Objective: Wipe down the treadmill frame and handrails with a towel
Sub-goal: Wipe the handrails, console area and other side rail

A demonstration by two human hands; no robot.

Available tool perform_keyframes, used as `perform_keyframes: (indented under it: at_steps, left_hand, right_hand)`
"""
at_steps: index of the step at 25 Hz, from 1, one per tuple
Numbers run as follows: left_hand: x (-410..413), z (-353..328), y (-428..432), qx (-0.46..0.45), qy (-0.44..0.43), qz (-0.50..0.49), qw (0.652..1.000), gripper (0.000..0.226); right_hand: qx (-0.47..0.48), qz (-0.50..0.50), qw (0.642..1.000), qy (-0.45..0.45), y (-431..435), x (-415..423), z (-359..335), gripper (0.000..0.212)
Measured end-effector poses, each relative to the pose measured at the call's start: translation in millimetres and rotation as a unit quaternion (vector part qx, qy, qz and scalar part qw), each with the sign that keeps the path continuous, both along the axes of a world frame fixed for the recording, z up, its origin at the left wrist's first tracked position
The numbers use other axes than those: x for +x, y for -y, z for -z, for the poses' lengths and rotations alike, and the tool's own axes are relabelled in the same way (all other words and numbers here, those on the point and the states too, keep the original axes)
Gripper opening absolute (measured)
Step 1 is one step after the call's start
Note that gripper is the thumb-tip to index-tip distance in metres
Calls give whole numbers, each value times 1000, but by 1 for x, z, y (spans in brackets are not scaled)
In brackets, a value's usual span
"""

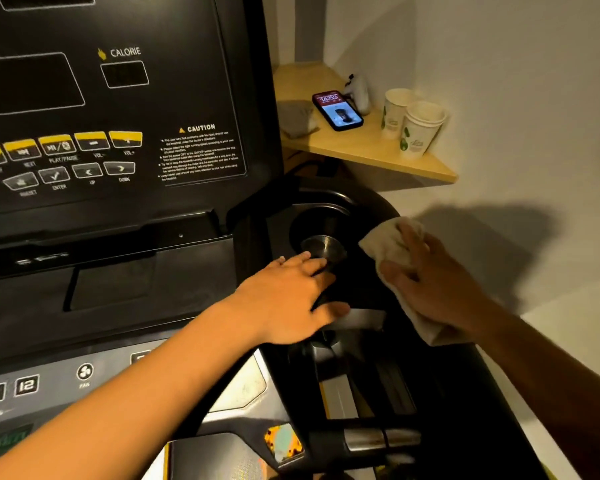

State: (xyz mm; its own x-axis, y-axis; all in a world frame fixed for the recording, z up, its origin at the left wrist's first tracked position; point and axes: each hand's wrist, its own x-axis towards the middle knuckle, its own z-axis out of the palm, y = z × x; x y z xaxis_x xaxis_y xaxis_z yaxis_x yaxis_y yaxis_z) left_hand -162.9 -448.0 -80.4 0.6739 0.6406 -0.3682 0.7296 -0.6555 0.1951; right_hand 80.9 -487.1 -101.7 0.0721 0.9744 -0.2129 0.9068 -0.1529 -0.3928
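Note:
A black treadmill fills the view, its console panel (111,109) at the upper left and its right frame arm (378,206) curving past a round cup holder (321,225). My right hand (433,282) presses a beige towel (385,244) flat against the outer side of that arm, fingers spread over the cloth. My left hand (291,292) rests on the frame beside the cup holder, fingers straight and reaching toward its rim, thumb near a silver plate. A silver-banded handrail (378,438) crosses the bottom of the view.
A wooden corner shelf (361,147) hangs on the white wall behind the treadmill. On it lie a lit phone (336,110), a grey cloth (297,117), a small white bottle (359,91) and two stacks of paper cups (416,128).

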Motion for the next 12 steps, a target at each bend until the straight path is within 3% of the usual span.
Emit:
perform_keyframes:
  at_steps: [4, 8, 12]
  left_hand:
    - [2, 3, -1, -21, -24, 13, 999, 74]
    - [-2, -2, -11, -57, 56, -19, 997, 67]
    - [-21, -12, -30, 66, 30, 0, 997, 69]
  right_hand:
    - [43, 6, 997, 71, -34, -9, 6, 62]
    - [92, -15, 984, 152, -110, -31, 16, 71]
    - [114, -75, 981, 137, -139, -29, 14, 72]
